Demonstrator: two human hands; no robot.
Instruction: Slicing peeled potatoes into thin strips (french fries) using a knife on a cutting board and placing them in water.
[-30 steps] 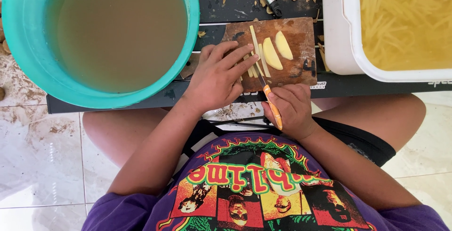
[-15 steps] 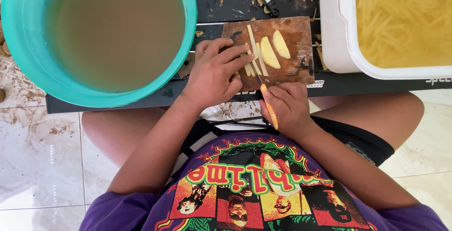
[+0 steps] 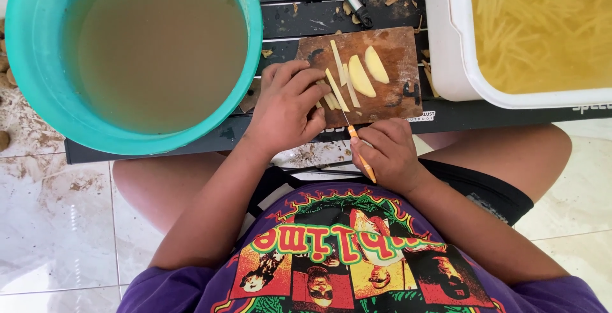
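Potato strips point(image 3: 336, 91) now lie more spread out.

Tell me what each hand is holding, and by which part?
The right hand grips a small knife by its orange handle. The left hand presses down on potato strips, holding nothing.

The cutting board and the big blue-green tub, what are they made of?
The cutting board looks like wood: reddish-brown, matt, with grain lines and dark worn stains under the potato strips. The tub looks like plastic: even turquoise colour, smooth and slightly shiny, with a thin rounded rim. It holds cloudy brown water. The knife in the right hand has an orange handle, probably plastic too.
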